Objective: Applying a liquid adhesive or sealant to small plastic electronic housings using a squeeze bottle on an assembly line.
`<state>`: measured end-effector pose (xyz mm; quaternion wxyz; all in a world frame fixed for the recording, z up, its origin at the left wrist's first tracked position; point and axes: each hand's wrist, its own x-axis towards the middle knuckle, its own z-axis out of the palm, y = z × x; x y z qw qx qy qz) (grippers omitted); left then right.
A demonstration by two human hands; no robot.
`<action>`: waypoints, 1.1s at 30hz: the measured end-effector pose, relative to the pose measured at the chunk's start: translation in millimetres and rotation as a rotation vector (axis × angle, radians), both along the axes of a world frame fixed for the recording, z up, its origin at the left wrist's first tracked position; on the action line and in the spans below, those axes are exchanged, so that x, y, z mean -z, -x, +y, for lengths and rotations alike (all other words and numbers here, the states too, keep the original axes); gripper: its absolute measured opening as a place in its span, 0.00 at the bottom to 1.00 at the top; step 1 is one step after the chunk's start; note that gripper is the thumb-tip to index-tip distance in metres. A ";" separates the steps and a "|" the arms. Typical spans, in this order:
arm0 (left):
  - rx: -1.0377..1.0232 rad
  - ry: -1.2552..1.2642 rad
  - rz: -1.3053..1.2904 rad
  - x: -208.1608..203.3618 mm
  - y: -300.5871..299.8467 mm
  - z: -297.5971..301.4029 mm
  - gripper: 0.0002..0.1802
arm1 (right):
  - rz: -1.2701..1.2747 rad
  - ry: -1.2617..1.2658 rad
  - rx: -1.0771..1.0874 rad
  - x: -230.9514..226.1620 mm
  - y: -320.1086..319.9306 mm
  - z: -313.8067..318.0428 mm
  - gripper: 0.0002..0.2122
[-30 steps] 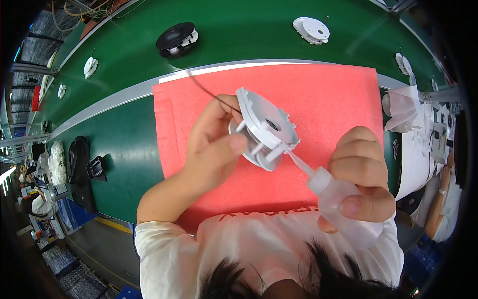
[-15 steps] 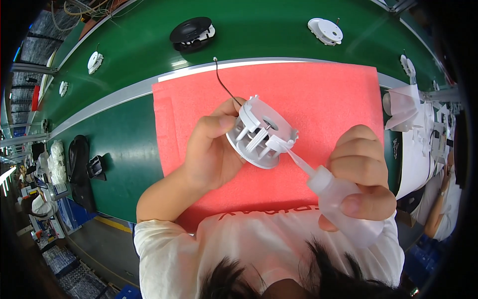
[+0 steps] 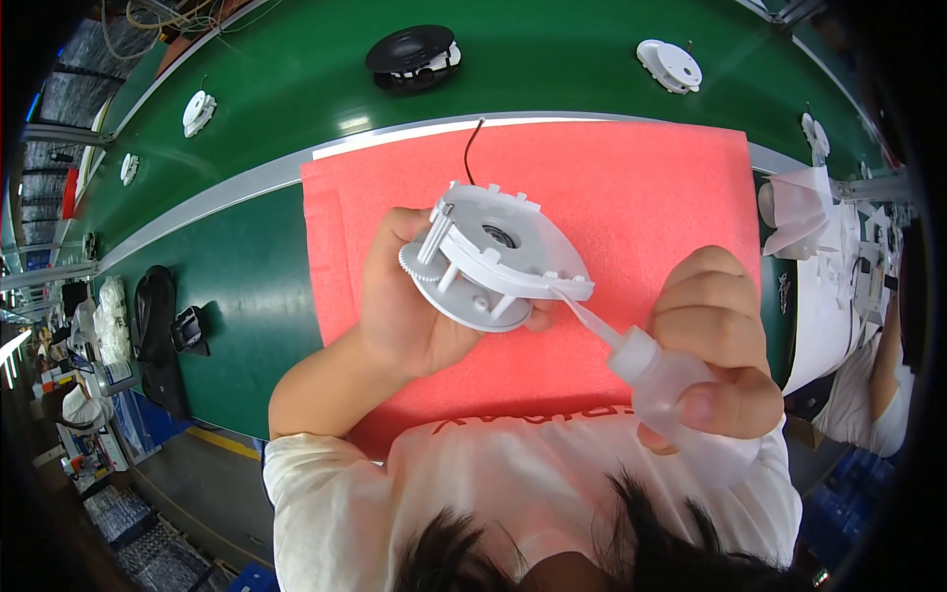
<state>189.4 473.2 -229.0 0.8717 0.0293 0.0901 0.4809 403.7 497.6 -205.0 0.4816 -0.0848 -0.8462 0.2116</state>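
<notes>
My left hand grips a round white plastic assembly from its left and underside, holding it tilted above a pink foam mat. The assembly has two plates joined by short posts, a toothed rim on the lower plate and a metal-lined hole in the upper one. A thin dark wire rises from its far side. In my right hand is a translucent squeeze bottle, fingers wrapped round it. Its thin nozzle tip reaches the right edge of the upper plate; whether any liquid comes out cannot be seen.
Beyond the mat runs a green conveyor belt carrying a black round unit and several white assemblies. Black items lie on the green table at left. White sheets hang at right, near another person's arm.
My left hand has turned the assembly, so a different edge meets the nozzle and the upper plate faces up more. The bottle has hardly moved. Units on the belt have shifted right.
</notes>
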 end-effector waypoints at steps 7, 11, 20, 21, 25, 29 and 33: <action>-0.021 0.115 -0.044 2.6 9.2 -2.1 0.32 | -0.029 0.036 -0.012 -2.3 4.8 -0.5 0.18; -0.044 0.079 -0.066 6.2 10.1 -0.6 0.33 | -0.018 0.013 -0.002 0.8 6.2 0.2 0.19; -0.086 0.089 -0.031 8.8 6.4 -0.9 0.34 | -0.007 -0.004 -0.017 5.4 2.1 3.7 0.19; -0.084 0.089 -0.031 8.0 5.1 -0.5 0.34 | 0.008 -0.020 -0.010 6.1 1.2 4.6 0.19; -0.152 0.094 -0.039 5.0 3.0 0.6 0.33 | 0.035 -0.054 -0.036 5.9 -1.1 8.5 0.20; -0.236 0.081 0.023 0.5 9.6 8.2 0.29 | 0.065 -0.083 -0.079 2.6 1.1 8.9 0.21; -0.461 -0.102 0.297 -5.9 23.3 25.6 0.25 | 0.113 -0.098 -0.083 1.4 5.2 8.8 0.22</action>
